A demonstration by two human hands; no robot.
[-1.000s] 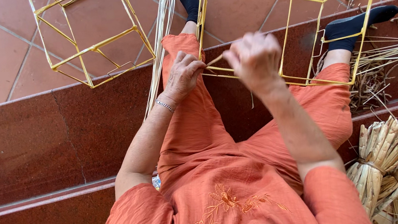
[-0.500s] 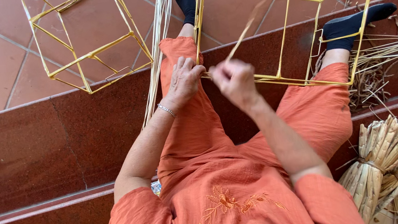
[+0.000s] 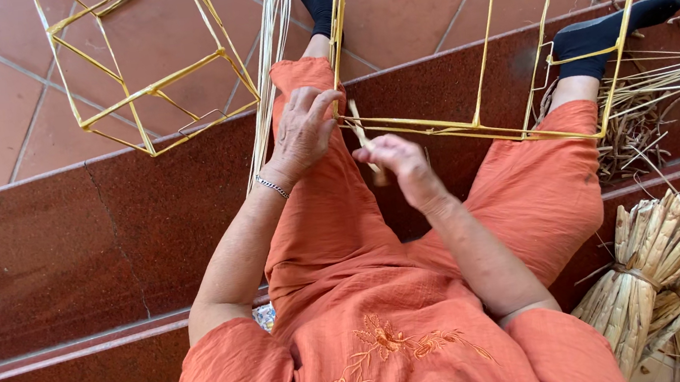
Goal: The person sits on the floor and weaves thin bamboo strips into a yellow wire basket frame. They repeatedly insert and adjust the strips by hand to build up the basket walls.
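Item: yellow wire frame, box-shaped, resting across the person's lap and shins; work in hand = wrapping straw onto it.

Progress (judgement): early. All bars in view look bare yellow; no wrapped stretch visible. Only the near bottom bar, at its left corner, is being worked. Rest of frame appears untouched. Second frame, left of the first, on the tiled floor, also bare, no hand on it.

Left hand: at near-left corner of the wire frame, fingers curled and pressed together over the corner bar, thumb underneath as far as can be told. Metal bracelet on wrist.

Right hand: just right of that corner, below the near bar, not touching it as far as I can see. Fingers bunched, pinching a pale straw strip between thumb and fingertips; strip runs up from the pinch toward the corner bar, beside the left hand. Whether its far end is already round the bar: cannot tell, hidden by fingers.

Stock: loose long straw stalks left of frame corner, lying alongside the left leg. Tied straw bundles right of and nearer than the frame. More loose straw by the frame's right side, near the sock.
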